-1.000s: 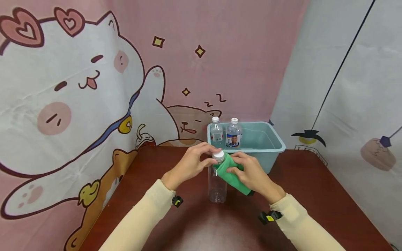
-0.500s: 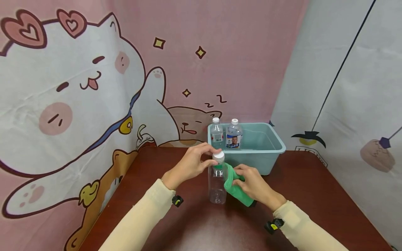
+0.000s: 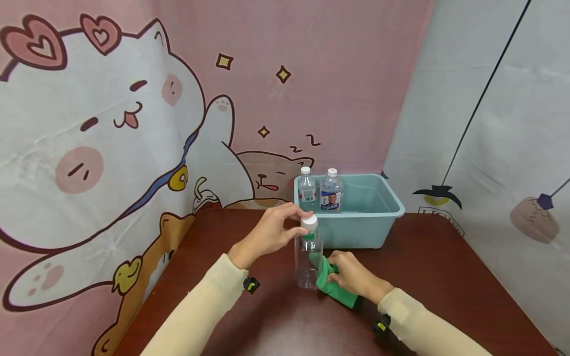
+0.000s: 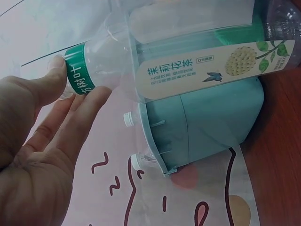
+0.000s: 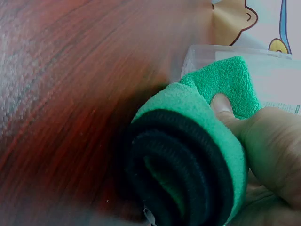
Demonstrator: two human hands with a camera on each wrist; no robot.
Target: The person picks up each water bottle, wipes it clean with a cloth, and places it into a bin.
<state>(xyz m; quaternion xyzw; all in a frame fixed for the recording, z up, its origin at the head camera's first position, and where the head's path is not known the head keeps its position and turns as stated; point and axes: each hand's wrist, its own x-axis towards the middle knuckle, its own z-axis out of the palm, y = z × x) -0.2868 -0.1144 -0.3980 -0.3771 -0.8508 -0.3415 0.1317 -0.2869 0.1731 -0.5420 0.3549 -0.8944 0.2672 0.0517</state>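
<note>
A clear plastic bottle [image 3: 306, 269] with a white cap stands upright on the brown table. My left hand [image 3: 272, 228] pinches it at the cap and neck between thumb and fingers. In the left wrist view the bottle [image 4: 202, 70] shows a jasmine tea label and a green neck band. My right hand [image 3: 354, 275] grips a green cloth [image 3: 338, 292] against the bottle's lower right side. Seen from the right wrist, the cloth [image 5: 188, 101] is rolled, with a dark edge, and the thumb presses it to the bottle wall. The fingers behind the cloth are mostly hidden.
A light blue plastic bin [image 3: 356, 232] stands behind the bottle at the table's back. Two capped bottles lean inside its left end, one plain-sided bottle [image 3: 307, 190] and one with a blue picture label [image 3: 331, 195]. A printed cartoon curtain [image 3: 356, 89] hangs behind the table.
My right hand has slid the green cloth down the bottle's right side, from just below the cap to near the base. The left hand keeps its hold at the cap.
</note>
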